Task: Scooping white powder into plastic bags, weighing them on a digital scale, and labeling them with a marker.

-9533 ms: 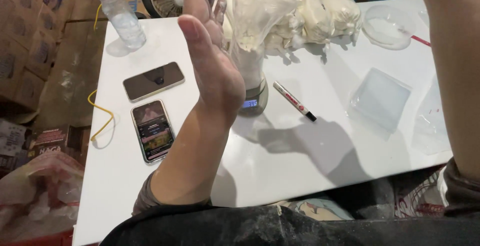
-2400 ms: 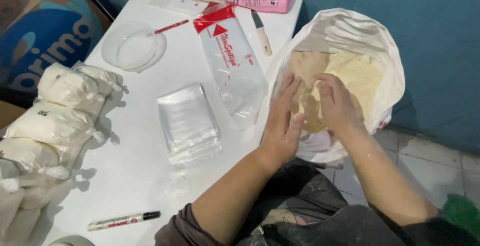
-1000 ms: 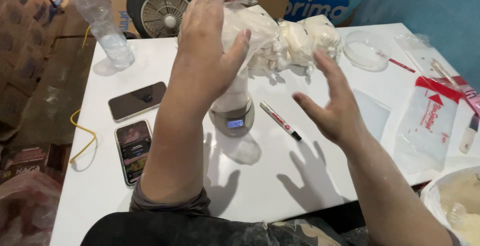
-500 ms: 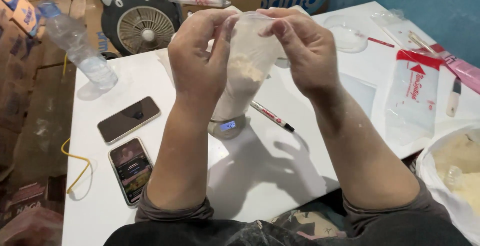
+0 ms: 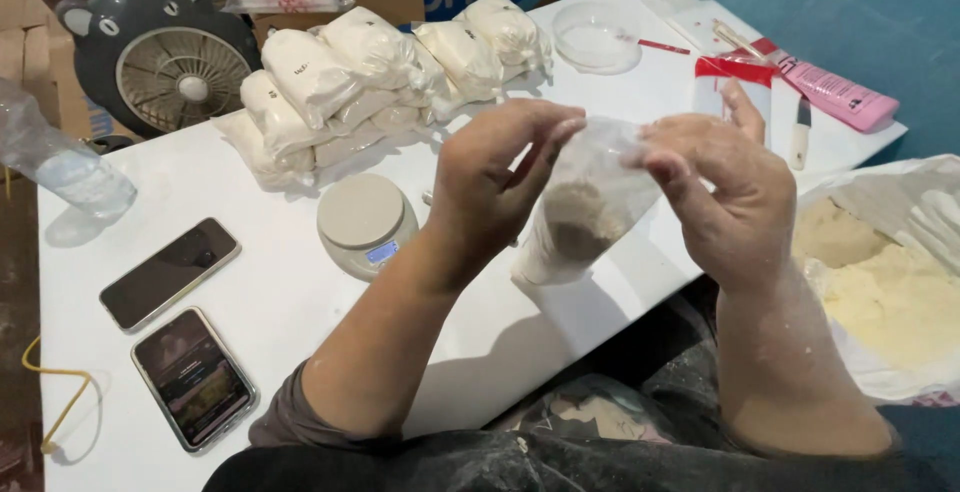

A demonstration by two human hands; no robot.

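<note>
I hold a small clear plastic bag (image 5: 580,214) partly filled with pale flour up in front of me, over the table's near edge. My left hand (image 5: 498,180) pinches the bag's top on one side and my right hand (image 5: 722,190) grips the other side. Both hands are dusted with flour. A round white kitchen scale (image 5: 362,222) stands bare on the white table (image 5: 300,292), left of the bag. A big white sack of flour (image 5: 890,272) gapes open at my right, below the table's edge.
Several filled flour bags (image 5: 370,77) lie stacked at the back. A grey fan (image 5: 165,52), a plastic water bottle (image 5: 60,162) and two phones (image 5: 170,274) (image 5: 195,377) are at the left. A clear round lid (image 5: 598,40), a pink tube (image 5: 835,97) and a knife (image 5: 800,132) lie far right.
The bag has come off the scale and moved right, towards the sack; both hands still hold its top. My view has swung right, showing the open flour sack again.
</note>
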